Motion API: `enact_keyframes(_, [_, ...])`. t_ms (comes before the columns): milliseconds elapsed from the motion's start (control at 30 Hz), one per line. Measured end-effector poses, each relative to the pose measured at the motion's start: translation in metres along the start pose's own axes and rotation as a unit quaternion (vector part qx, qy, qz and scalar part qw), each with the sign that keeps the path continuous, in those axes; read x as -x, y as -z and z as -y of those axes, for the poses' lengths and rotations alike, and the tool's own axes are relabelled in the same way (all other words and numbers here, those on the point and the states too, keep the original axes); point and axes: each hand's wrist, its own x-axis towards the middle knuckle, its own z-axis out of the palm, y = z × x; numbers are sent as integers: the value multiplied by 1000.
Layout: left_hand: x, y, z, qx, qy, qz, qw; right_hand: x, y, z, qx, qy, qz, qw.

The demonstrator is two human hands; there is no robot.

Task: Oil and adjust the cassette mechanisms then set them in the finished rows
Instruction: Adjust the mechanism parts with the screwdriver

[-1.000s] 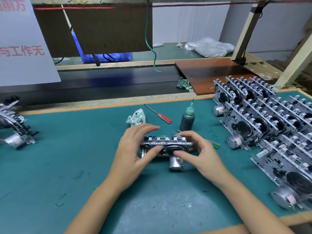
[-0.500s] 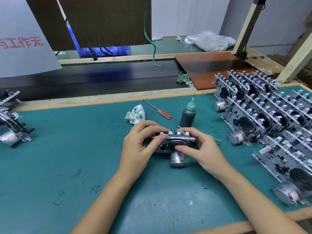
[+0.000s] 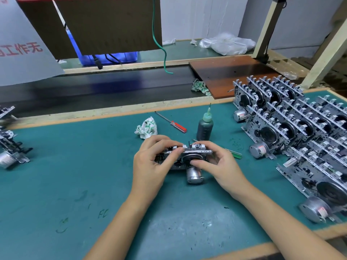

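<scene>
Head view is showing the left hand (image 3: 150, 166) and right hand (image 3: 219, 166) both gripping the cassette mechanism (image 3: 189, 156) with curled fingers, standing on the green mat (image 3: 75, 175) near the oil bottle (image 3: 205, 126).

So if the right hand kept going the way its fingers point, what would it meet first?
The right hand points left across the cassette mechanism that it grips, so it would probably meet the left hand on the other end first; depth is hard to judge.

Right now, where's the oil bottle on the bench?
In the head view the oil bottle stands upright on the green mat, just beyond the right hand, between the red-handled screwdriver and the finished rows.
</scene>
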Motion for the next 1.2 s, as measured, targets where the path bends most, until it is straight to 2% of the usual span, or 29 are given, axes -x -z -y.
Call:
enact_keyframes(167, [3,-2,-1,5,5,-16,1000,0,0,1,34,12,8,999])
enact_keyframes(233, [2,-1,0,4,4,-13,1000,2,2,0,88,35,-2,995])
enact_keyframes(267, [3,-1,1,3,6,-12,1000,4,5,0,151,57,-24,987])
enact_keyframes(333, [3,-1,1,1,10,-11,1000,7,10,-3,307,128,-80,940])
enact_keyframes(400, [3,-2,0,0,12,-9,1000,9,13,-5,392,171,-111,897])
enact_keyframes(500, [3,-1,0,-7,11,-9,1000,9,12,-7,457,179,-115,864])
enact_keyframes(633, [3,-1,-1,-4,9,-11,1000,10,14,-4,444,171,-111,873])
enact_keyframes(733, [3,-1,0,-8,12,-10,1000,11,12,-5,489,210,-100,841])
enact_keyframes(800, [3,-2,0,-4,13,-10,1000,11,11,-4,446,185,-103,870])
enact_keyframes(867, [2,-1,0,4,16,-9,1000,9,8,-1,330,130,-84,931])
enact_keyframes(933, [2,-1,0,8,18,-5,1000,5,6,0,228,93,-39,968])
enact_keyframes(1000, [1,-1,0,9,16,-3,1000,1,3,0,175,77,-8,982])
enact_keyframes(1100, [1,-1,1,9,16,-4,1000,-2,2,-2,123,60,1,991])
enact_keyframes(1200, [1,-2,2,10,22,-7,1000,-3,5,-5,109,64,14,992])
